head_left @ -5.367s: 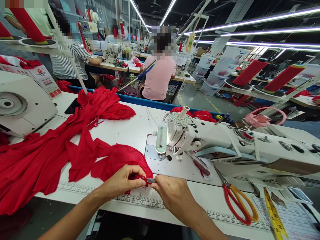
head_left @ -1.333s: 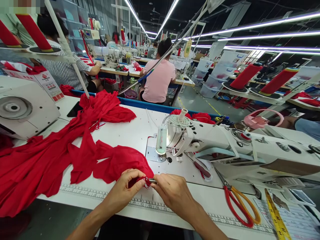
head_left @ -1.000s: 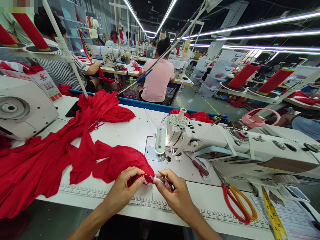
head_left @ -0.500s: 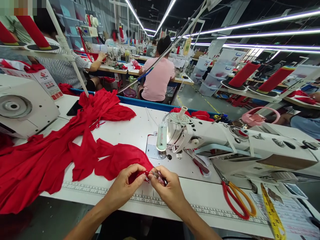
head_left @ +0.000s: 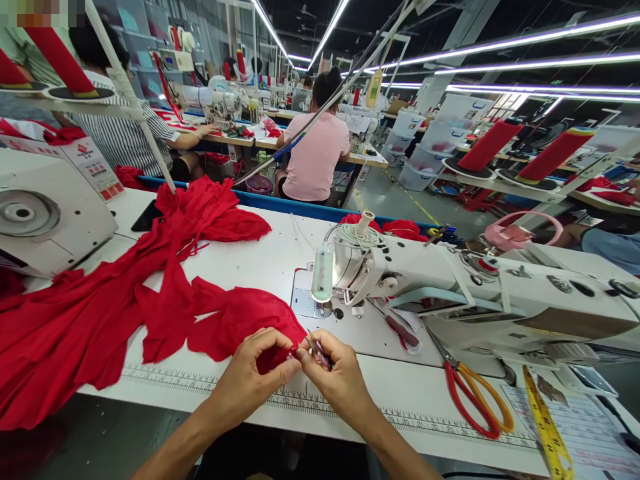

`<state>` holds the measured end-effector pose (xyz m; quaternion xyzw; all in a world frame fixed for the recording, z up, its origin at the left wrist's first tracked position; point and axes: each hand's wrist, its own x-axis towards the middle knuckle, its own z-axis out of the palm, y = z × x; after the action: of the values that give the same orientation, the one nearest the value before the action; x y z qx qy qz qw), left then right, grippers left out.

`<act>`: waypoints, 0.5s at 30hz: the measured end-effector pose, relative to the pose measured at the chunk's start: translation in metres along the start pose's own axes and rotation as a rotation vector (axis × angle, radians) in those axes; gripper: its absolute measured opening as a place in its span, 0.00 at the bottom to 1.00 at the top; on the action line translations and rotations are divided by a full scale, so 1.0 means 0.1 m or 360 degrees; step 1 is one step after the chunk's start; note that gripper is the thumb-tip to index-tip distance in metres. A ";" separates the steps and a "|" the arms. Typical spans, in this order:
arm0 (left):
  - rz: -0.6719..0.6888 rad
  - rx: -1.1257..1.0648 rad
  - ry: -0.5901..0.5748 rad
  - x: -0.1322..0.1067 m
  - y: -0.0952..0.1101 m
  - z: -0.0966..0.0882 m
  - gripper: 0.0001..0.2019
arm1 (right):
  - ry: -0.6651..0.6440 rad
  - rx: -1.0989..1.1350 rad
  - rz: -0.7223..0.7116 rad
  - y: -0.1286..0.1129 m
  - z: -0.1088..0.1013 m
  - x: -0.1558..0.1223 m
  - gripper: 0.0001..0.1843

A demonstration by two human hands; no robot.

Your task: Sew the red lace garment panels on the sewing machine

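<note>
My left hand (head_left: 250, 381) pinches the near edge of a red fabric piece (head_left: 235, 321) at the front of the white sewing table (head_left: 250, 257). My right hand (head_left: 336, 380) is closed on a small thin metal tool (head_left: 316, 347), its tip at the fabric edge right beside my left fingertips. The two hands touch at the fabric. The red fabric runs on to the left into a long heap (head_left: 75, 320). The white sewing machine (head_left: 450, 287) stands just behind and right of my hands.
Red and orange scissors (head_left: 475, 400) and a yellow tape measure (head_left: 547, 427) lie to the right. A second machine (head_left: 45, 213) sits at far left. Red thread cones (head_left: 487, 148) stand on racks. Other people sew at tables behind, one in a pink shirt (head_left: 315, 157).
My right hand turned the small tool so that its tip points up and left at the fabric edge, and drew closer to my left hand. The fabric barely moved.
</note>
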<state>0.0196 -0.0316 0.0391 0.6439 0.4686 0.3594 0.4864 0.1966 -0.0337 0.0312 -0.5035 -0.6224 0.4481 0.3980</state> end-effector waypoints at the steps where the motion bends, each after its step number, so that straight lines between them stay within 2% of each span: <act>1: 0.0008 -0.0012 0.0014 0.00 0.00 0.01 0.10 | -0.0009 0.0013 0.0008 -0.02 0.00 0.00 0.15; 6: -0.0041 -0.0144 0.0034 -0.04 -0.03 0.03 0.14 | -0.0051 0.0062 0.0077 -0.03 -0.01 0.02 0.17; 9: -0.0182 -0.0198 0.0140 0.01 -0.07 -0.16 0.16 | 0.0023 -0.0070 0.0091 0.09 -0.09 0.01 0.18; 11: -0.0159 -0.0077 0.0251 0.16 -0.01 -0.49 0.18 | 0.0082 -0.0210 0.0110 0.20 -0.18 -0.01 0.19; 12: -0.0091 0.0128 0.0318 0.28 0.06 -0.71 0.19 | 0.0107 -0.0276 0.0124 0.26 -0.22 -0.02 0.19; 14: 0.0102 0.0866 0.0446 0.58 0.34 -1.21 0.23 | 0.0136 -0.0390 0.0139 0.35 -0.31 -0.05 0.18; 15: 0.0166 0.1013 0.0519 0.75 0.52 -1.44 0.25 | 0.0150 -0.0442 0.0133 0.38 -0.34 -0.06 0.18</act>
<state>-0.0769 0.0774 0.1288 0.7205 0.5948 0.3178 0.1614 0.2406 -0.0308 0.0039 -0.5995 -0.6375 0.3498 0.3343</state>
